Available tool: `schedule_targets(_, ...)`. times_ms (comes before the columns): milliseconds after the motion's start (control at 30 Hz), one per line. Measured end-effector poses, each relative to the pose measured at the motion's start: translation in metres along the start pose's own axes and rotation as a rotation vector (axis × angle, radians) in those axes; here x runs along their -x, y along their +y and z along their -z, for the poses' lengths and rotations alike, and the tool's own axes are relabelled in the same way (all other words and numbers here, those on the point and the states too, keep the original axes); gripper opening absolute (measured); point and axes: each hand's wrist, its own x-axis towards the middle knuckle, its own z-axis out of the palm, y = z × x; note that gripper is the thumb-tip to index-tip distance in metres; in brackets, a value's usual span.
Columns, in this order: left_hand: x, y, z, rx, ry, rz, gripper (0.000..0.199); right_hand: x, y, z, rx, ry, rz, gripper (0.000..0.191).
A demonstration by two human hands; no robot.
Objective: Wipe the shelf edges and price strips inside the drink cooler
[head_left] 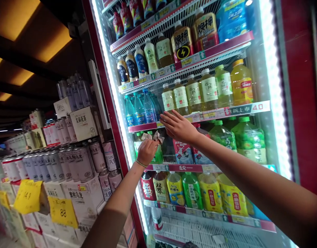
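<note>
My left hand point(147, 151), with a thin band at the wrist, is closed around a crumpled whitish cloth point(158, 137). It is in front of green-capped bottles point(138, 143) at the left of a lit drinks cooler. Fingers stretched out flat, my right hand point(179, 127) is at the price-strip shelf edge point(144, 127), just below the pale-labelled tea bottles point(180, 93). Whether it touches the strip, I cannot tell. Blue-capped water bottles point(149, 106) stand to its left. Red and blue drink packs point(183, 151) are below it, partly hidden by my right arm.
Several shelves of bottles fill the cooler, including large green-capped bottles point(247, 137) at right. A wire rack point(199, 229) is at the bottom. On the left, stacked cans point(80, 162) and cartons with yellow price signs point(62, 212) stand beside the cooler's red frame point(111, 103).
</note>
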Motion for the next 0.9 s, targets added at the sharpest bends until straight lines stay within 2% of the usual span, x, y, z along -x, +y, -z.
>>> schedule_targets(67,-0.004,-0.003,0.002,0.010,-0.016,-0.019,0.013,0.005,0.005,0.007,-0.019,-0.018,0.027,0.060)
schedule_targets(167,-0.011,-0.002,0.000,-0.013,0.107,0.101,0.015,0.026,0.008,0.027,-0.001,-0.031,0.017,0.063)
schedule_targets(233,-0.015,0.006,-0.004,-0.013,0.130,0.144,0.016,0.048,0.003,0.044,0.021,-0.025,-0.028,0.067)
schedule_targets(367,-0.024,0.026,-0.013,0.051,-0.053,-0.015,0.020,0.099,-0.018,0.066,0.040,-0.100,-0.019,0.074)
schedule_targets(433,-0.030,0.032,-0.016,0.048,-0.062,-0.017,0.021,0.122,-0.027,0.069,0.082,-0.134,-0.062,0.077)
schedule_targets(533,-0.037,0.043,-0.022,0.007,0.087,0.173,0.019,0.146,-0.031,0.065,0.194,-0.105,-0.224,0.080)
schedule_targets(600,-0.038,0.052,-0.026,0.004,0.149,0.242,0.019,0.153,-0.029,0.060,0.244,-0.097,-0.285,0.083)
schedule_targets(633,-0.039,0.056,-0.027,0.018,0.123,0.198,0.019,0.155,-0.028,0.058,0.260,-0.102,-0.294,0.083)
schedule_targets(733,-0.040,0.060,-0.027,0.061,-0.039,-0.068,0.019,0.156,-0.026,0.055,0.291,-0.112,-0.289,0.082)
schedule_targets(767,-0.041,0.059,-0.026,0.047,-0.044,-0.106,0.019,0.156,-0.026,0.055,0.298,-0.109,-0.290,0.081)
schedule_targets(800,-0.042,0.059,-0.026,0.017,-0.007,-0.085,0.020,0.156,-0.027,0.055,0.300,-0.109,-0.288,0.080)
schedule_targets(900,-0.045,0.066,-0.031,-0.075,0.207,0.160,0.019,0.157,-0.028,0.055,0.286,-0.106,-0.294,0.080)
